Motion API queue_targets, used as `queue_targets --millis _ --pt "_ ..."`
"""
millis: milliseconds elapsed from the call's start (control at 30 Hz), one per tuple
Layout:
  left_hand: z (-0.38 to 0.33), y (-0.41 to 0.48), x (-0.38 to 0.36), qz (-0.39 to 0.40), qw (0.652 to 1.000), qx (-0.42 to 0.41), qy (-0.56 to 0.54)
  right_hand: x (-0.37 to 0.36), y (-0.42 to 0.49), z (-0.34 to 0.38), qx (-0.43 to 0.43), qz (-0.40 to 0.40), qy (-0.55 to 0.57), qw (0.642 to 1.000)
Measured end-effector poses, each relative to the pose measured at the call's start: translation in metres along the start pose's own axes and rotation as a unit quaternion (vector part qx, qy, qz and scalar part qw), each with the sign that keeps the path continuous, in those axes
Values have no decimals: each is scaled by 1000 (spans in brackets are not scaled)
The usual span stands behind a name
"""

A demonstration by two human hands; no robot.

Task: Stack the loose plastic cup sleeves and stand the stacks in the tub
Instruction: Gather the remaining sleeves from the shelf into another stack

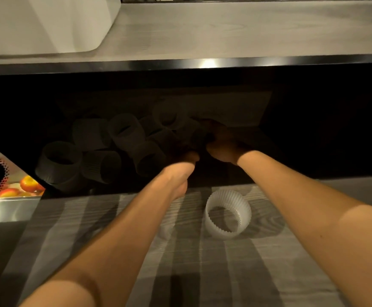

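Two hands reach into the dark shelf (291, 134) under the counter (225, 29), and the shadow swallows most of them. The left hand (181, 152) and right hand (222, 148) sit close together, almost touching. I cannot tell whether their fingers are curled round anything, though a dim round shape lies just beyond them.

Beside the left hand, a pile of cup sleeves (105, 147) lies on the shelf floor. About seven ribbed rings can be made out, some on their sides, some leaning on each other. The ones further back blur into the dark, so the count is uncertain.

One lone sleeve (228, 214) lies in the light on the striped cloth (202, 273), on its side between the two forearms, open end toward the camera.

One white tub (47, 25) stands on the counter at the upper left, cut off by the edge of the view. Its inside cannot be seen from here.

One metal tray (9, 209) shows at the left edge, partly cut off. It holds apples (28, 183), and two or three are visible.
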State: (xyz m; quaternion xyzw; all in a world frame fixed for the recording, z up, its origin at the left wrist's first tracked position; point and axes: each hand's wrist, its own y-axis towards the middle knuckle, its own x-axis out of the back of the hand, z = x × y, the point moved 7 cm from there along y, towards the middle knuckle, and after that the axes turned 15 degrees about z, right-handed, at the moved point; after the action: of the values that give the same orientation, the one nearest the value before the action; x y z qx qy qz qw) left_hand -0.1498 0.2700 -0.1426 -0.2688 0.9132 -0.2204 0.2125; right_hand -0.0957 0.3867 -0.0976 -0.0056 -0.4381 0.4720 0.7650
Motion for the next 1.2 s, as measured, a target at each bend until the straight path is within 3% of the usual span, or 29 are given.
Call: queue_targets --millis 233,333,467,667,933,1033,1200 --pt "-19 -34 14 -5 996 -69 50 23 -62 -18 92 -153 169 969" --pt "-28 -57 12 22 986 -123 112 24 -98 -30 63 -168 221 959" --pt "-29 -85 5 84 966 -181 163 19 -141 -23 69 -131 208 967" --pt "-10 -105 5 159 956 -163 185 -10 -171 -36 43 -66 221 972" --pt "1 -109 2 193 942 -161 223 -21 -181 -50 35 -23 206 978" --pt "5 -103 5 181 939 -151 249 -26 -179 -53 18 11 197 980" --pt "-2 -79 17 61 961 -126 239 -8 -156 -54 18 -87 165 982"
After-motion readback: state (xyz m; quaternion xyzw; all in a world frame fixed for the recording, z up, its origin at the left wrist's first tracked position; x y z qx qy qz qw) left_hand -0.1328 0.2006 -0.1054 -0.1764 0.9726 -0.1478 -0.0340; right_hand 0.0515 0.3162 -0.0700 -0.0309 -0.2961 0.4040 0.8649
